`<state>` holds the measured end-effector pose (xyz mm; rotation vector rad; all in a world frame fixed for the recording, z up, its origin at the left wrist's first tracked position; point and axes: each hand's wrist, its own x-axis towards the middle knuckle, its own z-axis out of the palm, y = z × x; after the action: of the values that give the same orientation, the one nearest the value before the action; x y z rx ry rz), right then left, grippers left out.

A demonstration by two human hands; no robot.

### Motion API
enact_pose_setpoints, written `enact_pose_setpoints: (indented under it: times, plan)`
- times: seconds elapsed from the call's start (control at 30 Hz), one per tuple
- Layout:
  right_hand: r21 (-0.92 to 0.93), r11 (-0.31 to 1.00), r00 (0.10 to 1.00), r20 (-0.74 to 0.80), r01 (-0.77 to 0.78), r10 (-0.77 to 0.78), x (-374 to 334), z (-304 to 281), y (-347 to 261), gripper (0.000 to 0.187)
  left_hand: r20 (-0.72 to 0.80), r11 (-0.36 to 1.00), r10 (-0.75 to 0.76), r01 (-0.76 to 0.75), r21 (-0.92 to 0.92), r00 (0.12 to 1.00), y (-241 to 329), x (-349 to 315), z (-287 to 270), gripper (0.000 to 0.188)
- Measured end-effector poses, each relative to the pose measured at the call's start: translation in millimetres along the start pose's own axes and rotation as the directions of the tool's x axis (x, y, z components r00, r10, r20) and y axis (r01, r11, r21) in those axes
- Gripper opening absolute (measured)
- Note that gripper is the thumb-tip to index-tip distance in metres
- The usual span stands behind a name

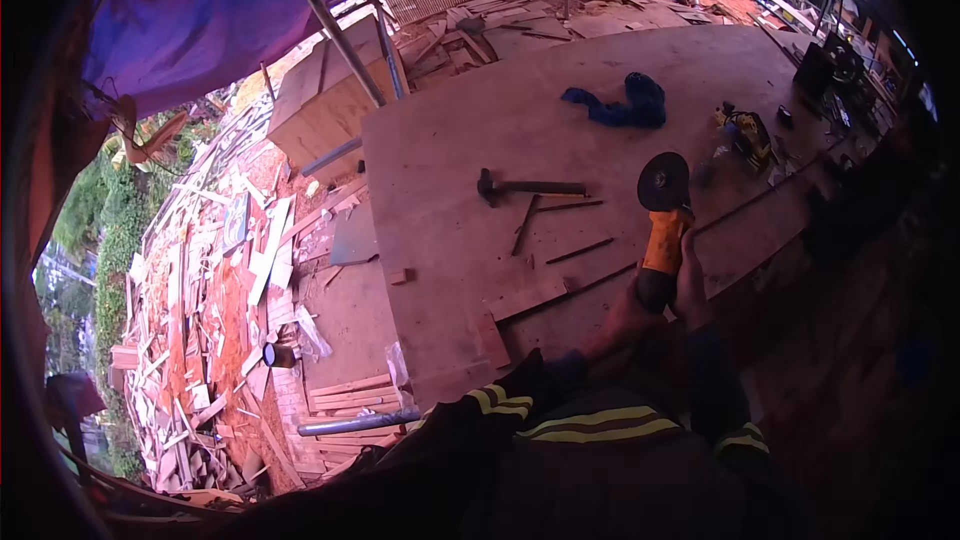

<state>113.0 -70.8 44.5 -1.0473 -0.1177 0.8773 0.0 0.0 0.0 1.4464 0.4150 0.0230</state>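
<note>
An angle grinder [667,238] with an orange body and a dark round disc points away from me above the wooden table [470,155]. My left hand [628,320] is closed round its dark rear end. Along the right side of the body lies my right hand [691,285], its fingers wrapped against the tool and partly hidden. Left of the disc, a hammer [535,187] rests on the tabletop. Several thin dark strips [580,250] lie between the hammer and my hands.
A crumpled blue cloth [630,103] and a yellow-and-black item [745,130] lie farther back on the table. Dark equipment [835,65] stands at the far right. Scrap wood [200,320] litters the ground at left, with a dark cup [279,355] and a metal pole [330,35].
</note>
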Motion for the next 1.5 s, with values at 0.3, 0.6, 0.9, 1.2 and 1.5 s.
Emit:
enact_pose_setpoints:
  times: [0.3,0.6,0.9,1.2,1.5]
  plan:
    - [-0.051,0.992,0.993,-0.01,-0.118,0.117,-38.0,-2.1,14.4,0.07,-0.116,0.994,0.025,-0.037,-0.101,0.993,-12.0,-42.9,20.3,0.084]
    - [-0.309,0.916,0.965,-0.031,-0.258,0.261,-9.7,-54.8,66.3,0.032,0.41,0.961,-0.223,0.129,0.244,0.884,-70.6,-51.5,-35.2,0.069]
    - [-0.658,0.66,0.907,-0.088,-0.363,0.411,-7.3,-93.2,138.0,0.033,-0.415,0.656,0.301,0.129,0.744,0.859,-167.5,-51.3,-193.6,0.061]
    - [-0.692,0.586,0.884,-0.168,-0.421,0.436,-8.8,-72.0,157.9,0.035,-0.313,0.624,0.224,0.111,0.773,0.923,-196.8,-58.6,-222.2,0.054]
    - [-0.702,0.566,0.879,-0.187,-0.432,0.439,0.0,-62.3,163.7,0.042,-0.317,0.524,0.263,0.14,0.84,0.911,-195.7,-60.0,-215.8,0.046]
